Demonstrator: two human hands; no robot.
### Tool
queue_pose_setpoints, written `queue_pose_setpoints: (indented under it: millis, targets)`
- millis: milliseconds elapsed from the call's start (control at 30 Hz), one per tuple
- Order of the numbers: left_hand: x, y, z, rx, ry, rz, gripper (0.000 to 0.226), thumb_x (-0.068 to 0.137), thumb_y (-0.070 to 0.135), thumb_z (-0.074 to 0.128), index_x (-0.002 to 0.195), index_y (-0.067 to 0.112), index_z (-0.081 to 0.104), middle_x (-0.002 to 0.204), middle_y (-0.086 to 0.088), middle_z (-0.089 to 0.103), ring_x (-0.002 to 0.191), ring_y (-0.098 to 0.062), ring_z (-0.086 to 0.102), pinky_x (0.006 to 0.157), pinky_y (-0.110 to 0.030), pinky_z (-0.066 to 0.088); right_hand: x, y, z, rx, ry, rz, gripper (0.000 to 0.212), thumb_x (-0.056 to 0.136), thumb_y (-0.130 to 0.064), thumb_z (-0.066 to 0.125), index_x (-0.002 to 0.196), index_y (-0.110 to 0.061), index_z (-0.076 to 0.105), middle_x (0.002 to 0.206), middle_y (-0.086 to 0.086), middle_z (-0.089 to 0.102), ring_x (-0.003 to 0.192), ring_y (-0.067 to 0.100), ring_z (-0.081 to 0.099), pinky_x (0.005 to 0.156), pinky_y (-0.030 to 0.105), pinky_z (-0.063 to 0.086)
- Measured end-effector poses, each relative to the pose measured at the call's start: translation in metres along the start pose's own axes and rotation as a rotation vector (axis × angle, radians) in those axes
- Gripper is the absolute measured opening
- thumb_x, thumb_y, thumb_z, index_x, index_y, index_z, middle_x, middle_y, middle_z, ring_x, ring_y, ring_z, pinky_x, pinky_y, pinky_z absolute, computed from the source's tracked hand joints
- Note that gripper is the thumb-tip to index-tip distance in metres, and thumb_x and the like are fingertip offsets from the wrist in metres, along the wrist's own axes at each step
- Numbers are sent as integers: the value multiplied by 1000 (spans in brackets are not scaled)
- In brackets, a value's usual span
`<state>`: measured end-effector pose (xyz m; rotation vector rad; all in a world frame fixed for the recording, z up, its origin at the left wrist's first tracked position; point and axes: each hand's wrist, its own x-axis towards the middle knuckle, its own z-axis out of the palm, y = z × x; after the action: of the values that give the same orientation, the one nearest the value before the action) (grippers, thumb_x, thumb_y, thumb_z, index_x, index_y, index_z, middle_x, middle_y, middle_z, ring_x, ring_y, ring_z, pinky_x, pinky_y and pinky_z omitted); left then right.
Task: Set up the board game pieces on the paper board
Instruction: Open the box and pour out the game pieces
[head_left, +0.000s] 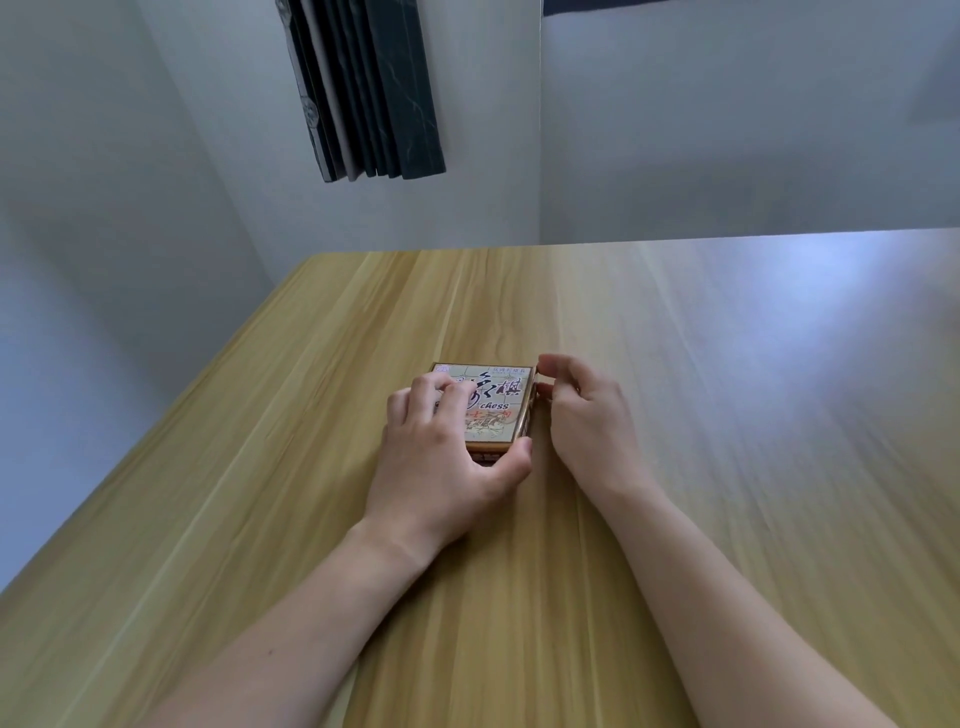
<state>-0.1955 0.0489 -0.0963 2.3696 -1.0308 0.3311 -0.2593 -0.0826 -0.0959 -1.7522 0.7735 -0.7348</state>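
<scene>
Wood-grain table (675, 364) carried the small chess box (496, 405), mid-table. Left hand (441, 457) gripped its near corner; right hand (582, 415) pinched its right edge. It looked light, stiff cardboard — best held by the sides.

A light wood-grain table (649, 364) fills the lower view, its far edge against a pale wall. One box (493, 405) lies flat on it, lid up, printed with Chinese characters and the word "chess". The box sits near the table's middle, well short of the far edge. Right of the box, the tabletop shows a soft bluish glare.
</scene>
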Motion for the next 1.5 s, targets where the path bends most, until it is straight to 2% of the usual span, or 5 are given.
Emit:
queue_pose_setpoints:
  millis: [600, 833, 1000, 1167, 1500]
  targets:
    - [19, -7, -28, -658, 154, -198, 25, 89, 42, 30, 83, 32, 52, 83, 14, 53, 85, -11, 50, 76, -29, 41, -13, -4, 11, -108, -47, -78, 37, 98, -17, 40, 132, -24, 52, 132, -5, 56, 122, 12, 50, 102, 36, 40]
    - [38, -53, -41, -1015, 390, -638, 33, 93, 41, 30, 96, 16, 51, 89, -2, 55, 81, -19, 54, 65, -28, 45, -28, -8, 21, -423, -140, -375, 45, 99, -31, 31, 143, -24, 41, 154, -9, 30, 143, 5, 20, 118, 29, 9]
    - [31, -71, -36, -674, 435, -508, 35, 99, 20, 36, 133, 15, 43, 124, 3, 44, 111, -11, 45, 93, -24, 34, -30, -5, 24, -549, -221, -485, 47, 97, -33, 32, 143, -27, 41, 154, -10, 31, 144, 7, 17, 119, 33, 3]
    - [26, -84, -15, 82, 224, -228, 27, 87, 8, 48, 103, 18, 67, 136, -7, 42, 123, -33, 35, 108, -42, 19, -31, -4, 25, -565, -231, -480, 38, 101, -30, 36, 138, -27, 46, 151, -11, 36, 143, 7, 21, 119, 31, 3]
    - [37, -107, -23, 221, -48, -362, 44, 96, 40, 21, 97, 25, 62, 118, 9, 61, 117, -19, 48, 117, -50, 8, -35, -6, 28, -663, -265, -447, 55, 95, -48, 22, 146, -29, 32, 158, -7, 21, 146, 10, 9, 119, 30, -3]
